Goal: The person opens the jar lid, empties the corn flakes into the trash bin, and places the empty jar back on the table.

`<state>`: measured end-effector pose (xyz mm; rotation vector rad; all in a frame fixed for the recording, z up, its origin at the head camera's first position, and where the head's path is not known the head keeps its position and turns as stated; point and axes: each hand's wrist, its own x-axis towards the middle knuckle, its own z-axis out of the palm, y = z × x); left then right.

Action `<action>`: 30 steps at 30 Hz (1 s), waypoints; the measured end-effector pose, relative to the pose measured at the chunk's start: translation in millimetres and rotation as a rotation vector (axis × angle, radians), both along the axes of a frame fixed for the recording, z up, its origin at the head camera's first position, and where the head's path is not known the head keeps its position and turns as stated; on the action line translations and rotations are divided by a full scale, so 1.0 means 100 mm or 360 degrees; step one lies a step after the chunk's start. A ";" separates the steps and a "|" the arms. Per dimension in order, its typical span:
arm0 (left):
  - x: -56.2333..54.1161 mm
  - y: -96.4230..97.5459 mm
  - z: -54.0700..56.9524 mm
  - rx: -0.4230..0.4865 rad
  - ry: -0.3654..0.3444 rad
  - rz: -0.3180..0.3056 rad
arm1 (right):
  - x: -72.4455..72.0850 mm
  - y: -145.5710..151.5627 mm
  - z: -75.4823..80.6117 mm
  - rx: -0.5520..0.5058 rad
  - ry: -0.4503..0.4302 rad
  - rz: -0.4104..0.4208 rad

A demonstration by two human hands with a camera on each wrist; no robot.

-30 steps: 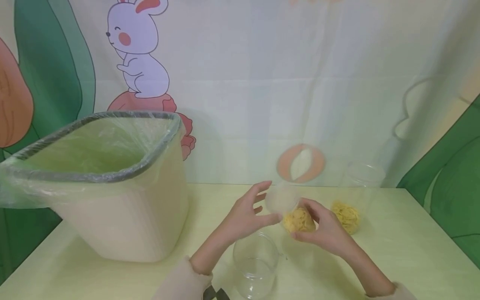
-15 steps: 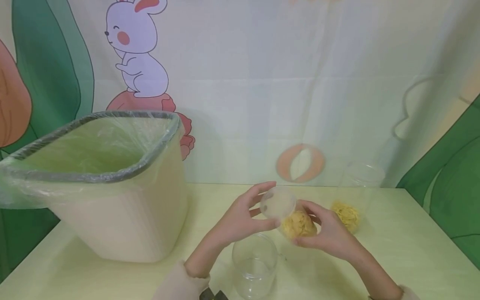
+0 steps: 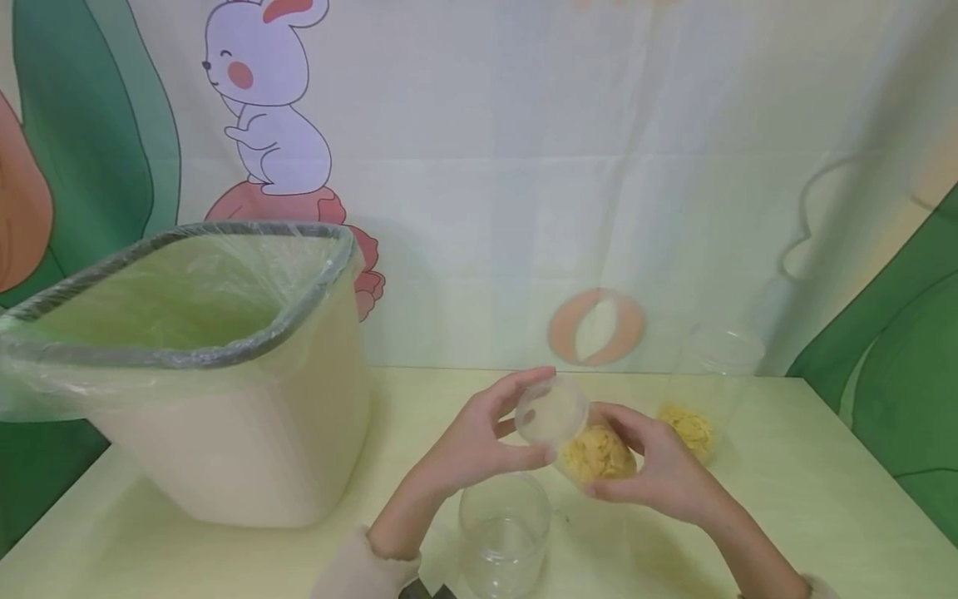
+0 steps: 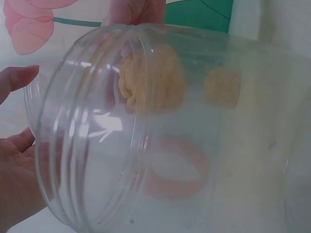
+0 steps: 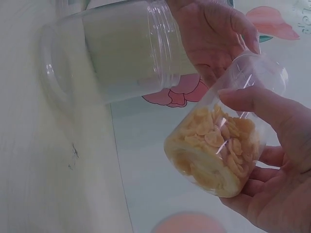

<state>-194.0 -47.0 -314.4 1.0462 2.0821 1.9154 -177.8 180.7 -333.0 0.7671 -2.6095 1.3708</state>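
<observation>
My right hand [image 3: 659,462] grips a small clear jar [image 5: 209,97] by its side, fingers and thumb curled round it. Corn flakes [image 5: 223,138] fill its lower part. The jar is tilted above the table, its round end toward my left hand [image 3: 471,441]. At that end, the thumb and fingers of my left hand hold the rim; whether a lid sits there I cannot tell. Just below both hands stands a larger clear jar [image 3: 503,541] without visible contents. In the left wrist view it fills the foreground, with the corn flakes seen through it.
Another clear jar [image 3: 722,366] with corn flakes at its bottom stands at the back right. A large bin [image 3: 254,441] with a clear liner stands on the left of the pale table [image 3: 778,499]. Behind hangs a printed cloth [image 3: 449,166].
My left hand has closed in from beside the small jar onto its round end. The jar has shifted slightly down and tilted a little more in my right hand.
</observation>
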 end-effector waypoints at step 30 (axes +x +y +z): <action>0.08 0.11 -0.02 -0.0002 -0.0114 0.0403 | 0.04 0.00 0.02 0.0039 0.0141 -0.0088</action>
